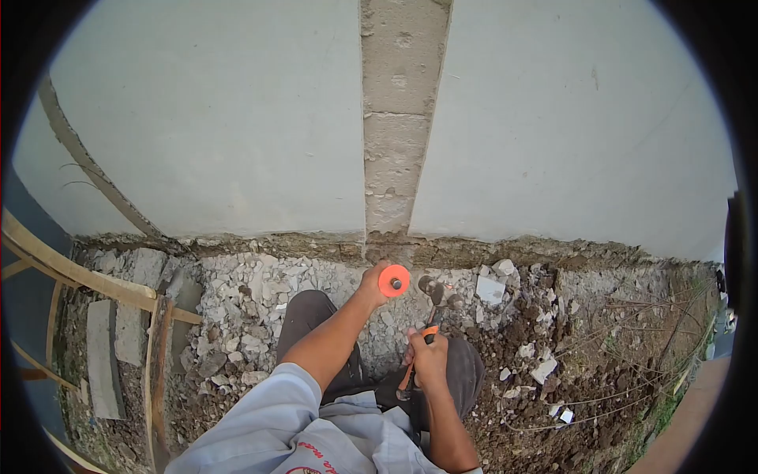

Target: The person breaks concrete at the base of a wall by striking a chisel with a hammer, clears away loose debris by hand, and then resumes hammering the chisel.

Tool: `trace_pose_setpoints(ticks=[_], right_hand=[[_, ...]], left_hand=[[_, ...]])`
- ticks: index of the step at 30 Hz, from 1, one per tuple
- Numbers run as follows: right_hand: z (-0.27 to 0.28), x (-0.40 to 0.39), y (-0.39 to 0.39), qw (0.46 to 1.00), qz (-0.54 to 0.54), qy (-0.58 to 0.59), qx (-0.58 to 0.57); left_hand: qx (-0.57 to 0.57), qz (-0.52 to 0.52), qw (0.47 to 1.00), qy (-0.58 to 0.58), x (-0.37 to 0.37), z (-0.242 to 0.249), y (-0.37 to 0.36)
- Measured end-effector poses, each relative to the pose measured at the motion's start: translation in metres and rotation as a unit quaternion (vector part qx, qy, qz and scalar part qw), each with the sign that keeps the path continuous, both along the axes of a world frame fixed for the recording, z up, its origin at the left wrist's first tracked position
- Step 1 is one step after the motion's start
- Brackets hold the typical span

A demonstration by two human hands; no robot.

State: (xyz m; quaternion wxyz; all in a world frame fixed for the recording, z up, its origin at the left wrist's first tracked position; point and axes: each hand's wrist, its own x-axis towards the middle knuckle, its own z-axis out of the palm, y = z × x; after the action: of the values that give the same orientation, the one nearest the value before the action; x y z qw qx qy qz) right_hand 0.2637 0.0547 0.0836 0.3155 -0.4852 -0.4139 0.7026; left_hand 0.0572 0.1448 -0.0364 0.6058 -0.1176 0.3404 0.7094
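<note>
My left hand (pixel 375 283) is wrapped round a chisel with a round orange guard (pixel 394 281), close to the foot of the wall below the bare strip (pixel 395 150). The guard hides part of the fingers, and the chisel's tip is out of sight. In my right hand (pixel 429 361) is a hammer (pixel 432 335) with an orange and black handle. Its metal head (pixel 432 290) is just right of the orange guard, over the rubble; the two look apart.
White wall panels (pixel 237 118) rise on both sides of the strip. Broken rubble (pixel 245 308) covers the ground by my knees. A wooden frame (pixel 158 371) and concrete slabs (pixel 103 359) stand at the left. Dark soil and thin roots (pixel 616 395) lie at the right.
</note>
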Motion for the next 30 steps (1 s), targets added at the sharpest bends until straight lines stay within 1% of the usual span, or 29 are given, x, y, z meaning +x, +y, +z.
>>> trace_pose_setpoints(ticks=[1, 3, 4, 5, 6, 7, 9, 11, 13, 15, 17, 18, 19, 20, 21, 22, 23, 25, 27, 29, 30], right_hand=[[0.012, 0.01, 0.006, 0.997, -0.018, -0.014, 0.07], [0.043, 0.03, 0.022, 0.981, -0.061, 0.005, 0.185], [0.068, 0.033, 0.024, 0.974, -0.089, 0.022, 0.205], [0.084, 0.037, 0.026, 0.967, -0.116, 0.038, 0.225], [0.071, 0.047, 0.034, 0.949, -0.11, 0.052, 0.289], [0.066, 0.049, 0.034, 0.949, -0.111, 0.049, 0.29], [0.057, 0.049, 0.028, 0.949, -0.122, 0.106, 0.269], [0.046, 0.043, 0.012, 0.956, -0.13, 0.085, 0.249], [0.038, 0.042, -0.005, 0.981, -0.123, -0.033, 0.143], [0.015, 0.045, -0.011, 0.98, -0.1, -0.054, 0.163], [-0.005, 0.048, -0.011, 0.968, -0.071, -0.076, 0.228], [-0.006, 0.045, -0.008, 0.939, -0.06, -0.121, 0.316], [-0.003, 0.048, -0.006, 0.939, -0.058, -0.122, 0.316], [0.001, 0.052, -0.003, 0.9, -0.021, -0.154, 0.407], [0.009, 0.051, -0.001, 0.85, 0.014, -0.184, 0.494], [0.005, 0.048, 0.002, 0.838, -0.004, -0.163, 0.521], [0.009, 0.048, 0.001, 0.837, -0.003, -0.163, 0.523], [0.028, 0.046, -0.004, 0.819, 0.047, -0.144, 0.554], [0.031, 0.039, -0.005, 0.818, 0.053, -0.127, 0.558], [0.032, 0.026, -0.002, 0.786, -0.008, 0.014, 0.618], [0.031, 0.023, 0.002, 0.786, -0.005, 0.015, 0.618]], left_hand=[[-0.004, 0.0, 1.0, -0.002, -0.001, 0.0, -0.005], [-0.01, -0.052, 0.997, 0.055, 0.002, 0.006, -0.013], [-0.008, -0.06, 0.997, 0.053, 0.002, 0.007, -0.015], [-0.03, -0.09, 0.992, 0.077, 0.003, 0.005, -0.019], [-0.052, -0.119, 0.986, 0.101, 0.005, 0.004, -0.021], [-0.051, -0.12, 0.986, 0.099, 0.009, 0.007, -0.023], [-0.032, -0.124, 0.987, 0.097, 0.012, 0.009, -0.035], [-0.029, -0.115, 0.989, 0.089, 0.014, 0.011, -0.041], [-0.024, -0.106, 0.99, 0.086, 0.015, 0.018, -0.041], [-0.019, -0.093, 0.995, 0.025, 0.015, 0.026, -0.041], [0.002, -0.098, 0.995, 0.017, 0.01, 0.025, -0.038], [0.022, -0.104, 0.994, 0.008, 0.009, 0.025, -0.037], [0.022, -0.102, 0.995, 0.006, 0.008, 0.026, -0.037], [0.026, -0.103, 0.994, -0.002, 0.008, 0.026, -0.035], [0.031, -0.105, 0.994, -0.01, 0.007, 0.028, -0.034], [0.032, -0.105, 0.994, -0.01, 0.009, 0.029, -0.033], [0.03, -0.105, 0.994, -0.014, 0.009, 0.031, -0.033], [0.027, -0.101, 0.994, -0.017, 0.009, 0.025, -0.033], [0.068, -0.118, 0.991, 0.009, 0.008, 0.019, -0.033], [0.051, -0.119, 0.991, 0.024, 0.003, 0.017, -0.032], [0.035, -0.122, 0.991, 0.041, 0.001, 0.02, -0.031]])
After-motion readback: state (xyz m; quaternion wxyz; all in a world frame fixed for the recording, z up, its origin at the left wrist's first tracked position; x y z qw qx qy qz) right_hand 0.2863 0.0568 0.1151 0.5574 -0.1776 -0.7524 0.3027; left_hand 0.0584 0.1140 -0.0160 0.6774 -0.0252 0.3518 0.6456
